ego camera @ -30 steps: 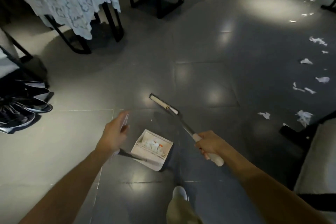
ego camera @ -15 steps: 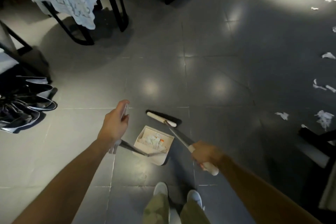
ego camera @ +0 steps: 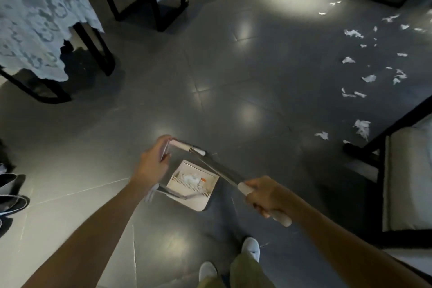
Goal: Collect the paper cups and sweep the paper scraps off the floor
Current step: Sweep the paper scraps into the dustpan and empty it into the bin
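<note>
White paper scraps are strewn right of the part-filled white plastic dustpan, gripped by the left hand. The metal-shafted broom, gripped by the right hand, has been drawn in beside it; more sweeping remains.

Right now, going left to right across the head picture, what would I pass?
You'd pass the table with the lace cloth → left hand → dustpan → right hand → paper scraps. The left hand holds the dustpan's handle. The right hand grips the broom, which crosses the middle, so I skip it.

broom swung in beside left hand, nearer dustpan
</note>
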